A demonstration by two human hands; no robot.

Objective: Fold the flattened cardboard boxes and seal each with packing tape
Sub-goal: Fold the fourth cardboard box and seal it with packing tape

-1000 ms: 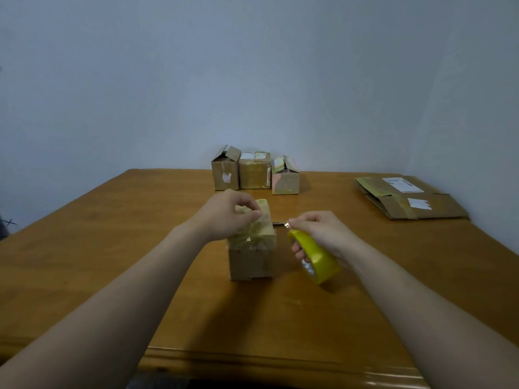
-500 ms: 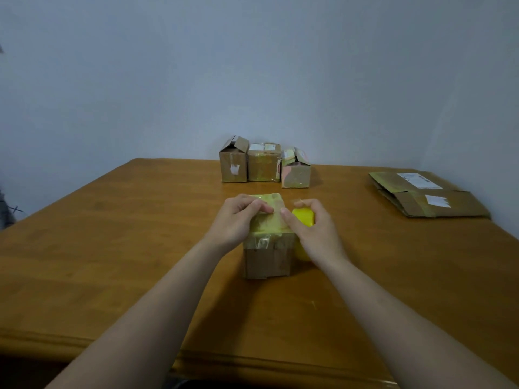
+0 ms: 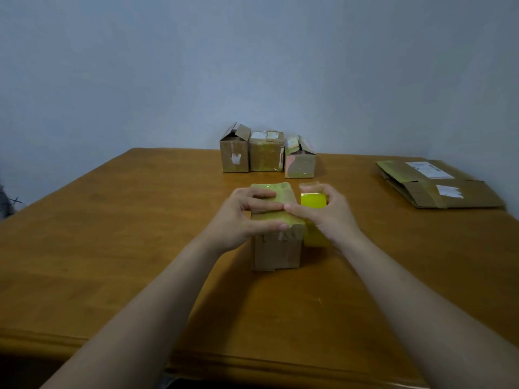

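So left hand [image 3: 243, 219] grips the taped top of the small cardboard box [image 3: 276, 252], right hand [image 3: 330, 217] curls round the yellow tape roll [image 3: 313, 199] at its 3 o'clock

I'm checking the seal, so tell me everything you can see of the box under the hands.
The box is small, worn brown cardboard, upright on the table. Yellowish tape covers its top and laps over the front edge. The left hand grips its top; the right hand, holding the tape roll, touches its right edge.
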